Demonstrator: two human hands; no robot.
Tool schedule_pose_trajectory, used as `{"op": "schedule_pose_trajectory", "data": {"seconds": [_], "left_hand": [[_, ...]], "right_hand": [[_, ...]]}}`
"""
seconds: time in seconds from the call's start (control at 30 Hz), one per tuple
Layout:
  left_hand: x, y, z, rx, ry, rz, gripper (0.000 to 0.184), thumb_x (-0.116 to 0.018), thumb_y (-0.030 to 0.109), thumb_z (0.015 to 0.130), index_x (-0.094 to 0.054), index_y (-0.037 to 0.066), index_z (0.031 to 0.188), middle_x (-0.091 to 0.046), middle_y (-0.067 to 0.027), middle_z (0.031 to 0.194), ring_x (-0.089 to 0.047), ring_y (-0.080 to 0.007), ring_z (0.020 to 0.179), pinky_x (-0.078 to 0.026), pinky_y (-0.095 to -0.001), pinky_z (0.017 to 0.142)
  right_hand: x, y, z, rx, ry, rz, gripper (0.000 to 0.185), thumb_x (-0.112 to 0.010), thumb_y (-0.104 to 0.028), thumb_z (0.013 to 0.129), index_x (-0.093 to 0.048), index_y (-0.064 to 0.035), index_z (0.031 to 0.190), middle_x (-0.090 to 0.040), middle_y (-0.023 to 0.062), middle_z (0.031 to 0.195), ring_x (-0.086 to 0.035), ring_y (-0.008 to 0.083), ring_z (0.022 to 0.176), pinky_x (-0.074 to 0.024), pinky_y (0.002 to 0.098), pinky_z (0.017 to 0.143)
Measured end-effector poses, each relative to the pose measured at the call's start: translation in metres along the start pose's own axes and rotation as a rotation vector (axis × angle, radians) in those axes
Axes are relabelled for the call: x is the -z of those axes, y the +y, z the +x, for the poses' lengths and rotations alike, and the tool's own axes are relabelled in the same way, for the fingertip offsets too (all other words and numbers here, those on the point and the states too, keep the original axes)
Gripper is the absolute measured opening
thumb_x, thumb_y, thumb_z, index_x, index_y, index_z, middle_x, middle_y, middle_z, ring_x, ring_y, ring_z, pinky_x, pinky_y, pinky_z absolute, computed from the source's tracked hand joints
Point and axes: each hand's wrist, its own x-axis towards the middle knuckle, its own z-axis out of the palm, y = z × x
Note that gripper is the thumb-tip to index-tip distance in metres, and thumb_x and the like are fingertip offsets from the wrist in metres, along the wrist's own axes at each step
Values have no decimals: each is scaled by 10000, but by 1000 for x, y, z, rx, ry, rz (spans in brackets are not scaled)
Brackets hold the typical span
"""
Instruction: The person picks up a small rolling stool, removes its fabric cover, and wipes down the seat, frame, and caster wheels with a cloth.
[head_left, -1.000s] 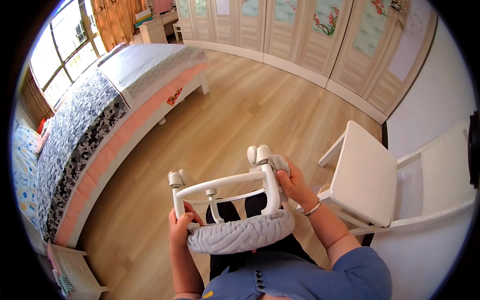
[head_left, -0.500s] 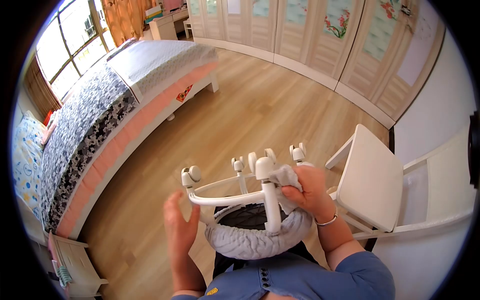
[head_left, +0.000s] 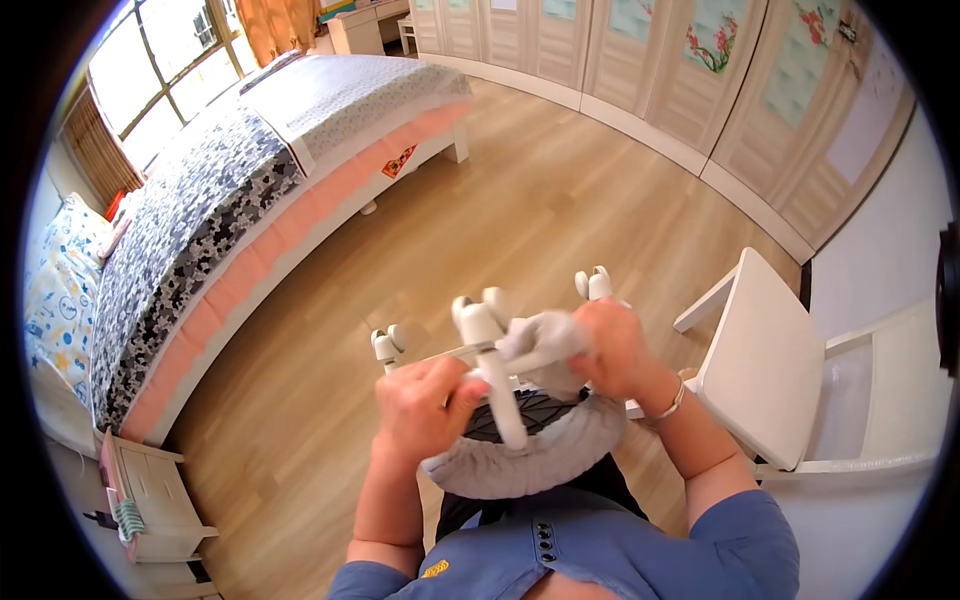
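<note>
A white-framed rolling stool (head_left: 508, 405) is held upside down in front of my body, its caster wheels (head_left: 480, 315) pointing up. Gathered grey fabric (head_left: 530, 460) covers its rounded seat, with a dark underside partly showing. My left hand (head_left: 425, 405) is closed around the frame's ring, left of the nearest leg. In my right hand (head_left: 612, 350), a crumpled light grey cloth (head_left: 545, 345) is bunched against the right side of the frame. Part of the ring is hidden behind my hands and the cloth.
A white chair (head_left: 765, 365) stands close to my right arm. The bed (head_left: 250, 245) runs along the left, with a small cabinet (head_left: 155, 490) near its head. Wardrobes (head_left: 640, 60) line the far side of the wooden floor (head_left: 520, 200).
My left hand has gone from open beside the frame to closed on its ring. The stool has turned, shifting its casters. My right hand and cloth have moved slightly, and the view has shifted.
</note>
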Motion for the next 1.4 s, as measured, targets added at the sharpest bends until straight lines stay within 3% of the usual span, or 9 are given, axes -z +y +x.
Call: {"op": "schedule_pose_trajectory", "data": {"seconds": [0.1,0.23,0.37,0.7,0.77,0.87,1.0,1.2,1.4], "left_hand": [[-1,-7,4,62,44,-20,289,-611,231,826,-517,76,601,-466,-67,487,-475,-236,419,-345,-334,394],[-9,-14,6,130,66,-3,341,-538,205,888,-517,65,578,-434,-75,460,-427,-240,384,-321,-335,383],[-15,-9,16,160,59,25,344,-507,189,908,-533,53,593,-425,-89,458,-410,-261,378,-321,-353,387],[-21,-17,9,136,136,45,346,-493,135,895,-481,47,560,-401,-98,462,-386,-256,374,-304,-347,386],[-22,-19,8,117,145,110,361,-514,147,885,-453,55,540,-394,-105,461,-388,-265,375,-300,-354,382],[-19,-16,9,118,175,67,369,-527,153,875,-436,63,529,-389,-104,457,-395,-268,374,-297,-357,377],[-17,2,18,167,92,87,369,-548,192,869,-461,66,533,-433,-87,458,-430,-269,383,-321,-368,382],[9,20,17,247,-114,-34,188,-529,230,888,-580,50,900,-588,-86,557,-586,-260,495,-414,-345,440],[20,11,35,488,-458,-548,619,-579,335,872,-282,5,1304,-616,-161,1074,-625,-229,597,-473,-343,542]], "right_hand": [[-6,14,-26,-461,75,457,254,-600,-139,793,-533,-30,1013,-531,129,883,-517,280,764,-409,383,683],[-7,4,-26,-619,145,560,279,-585,-157,806,-532,-15,1041,-526,148,927,-515,282,817,-408,386,710],[-4,-16,11,54,14,-184,266,-585,-191,787,-571,-136,1047,-512,122,975,-520,237,816,-412,360,701],[-17,-10,22,195,-18,-115,280,-627,-230,694,-578,-142,956,-523,99,960,-533,239,814,-421,339,687],[-12,6,6,51,-41,-98,301,-635,-183,678,-559,-107,959,-545,114,899,-530,278,750,-435,353,665],[-24,31,-50,-454,238,543,206,-555,-174,856,-511,-73,1030,-539,53,812,-504,154,667,-413,265,602],[1,22,-42,-752,181,636,199,-450,-237,958,-483,-67,1056,-480,-24,776,-408,30,647,-345,183,557],[25,4,7,-647,226,808,211,-504,-221,940,-541,-54,1064,-472,-63,747,-382,5,627,-311,163,520],[20,-17,51,-594,213,931,237,-542,-201,919,-577,-27,1076,-554,-3,867,-460,26,696,-371,172,567]]}}
